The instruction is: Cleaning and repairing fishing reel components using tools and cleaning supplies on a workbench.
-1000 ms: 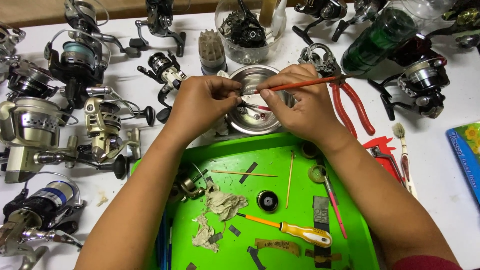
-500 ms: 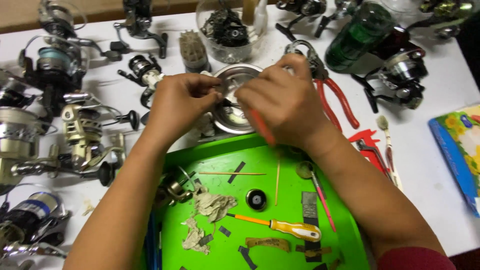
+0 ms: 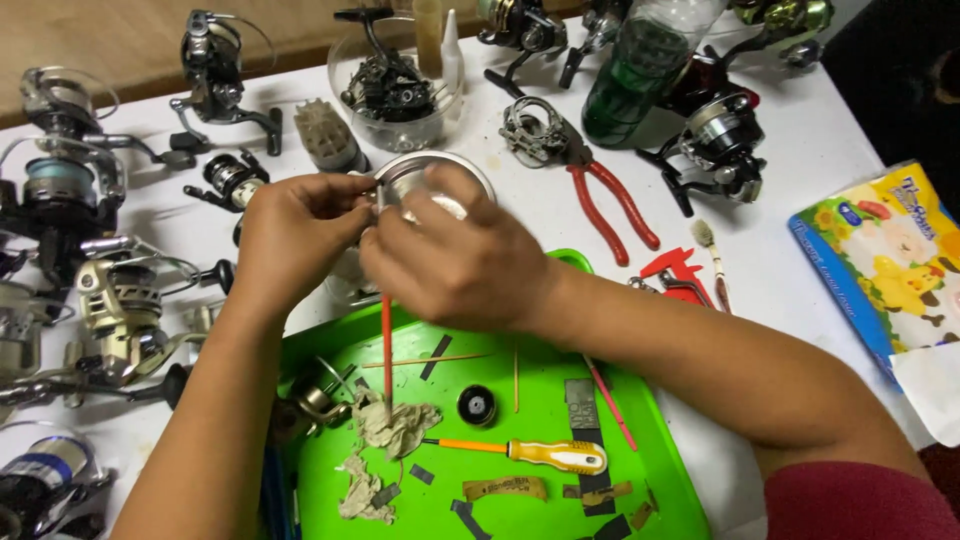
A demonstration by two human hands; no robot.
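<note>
Thin red stick, brush-like tool (image 3: 386,345): pinched at its upper end in my right hand (image 3: 455,262), shaft hanging straight down over the near edge of the bright green plastic tray (image 3: 660,470). Lower tip sits just above a wad of crumpled grey-beige paper (image 3: 395,425) lying in the tray.

Left hand (image 3: 295,235): fingers curled, tips meeting the right hand at the rim of a round shiny metal tin (image 3: 405,172). They appear to pinch something small there; I cannot tell what, my right hand covers it. The tin stands on the white worktop (image 3: 800,170), just beyond the tray.

In the tray: yellow-handled screwdriver with orange shaft (image 3: 545,455), small black round part (image 3: 477,404), thin wooden sticks, dark strips, a second red stick along my right forearm.

On the worktop, right of the tin: red-handled pliers (image 3: 610,205) with a metal reel part at the jaws, a small brush (image 3: 708,240), a green glass bottle (image 3: 640,85). Behind the tin: a clear bowl (image 3: 400,130) holding a black reel. To the left: several spinning fishing reels (image 3: 110,300), silver and black, crowded together. Far right edge: a colourful tissue packet (image 3: 895,265).
</note>
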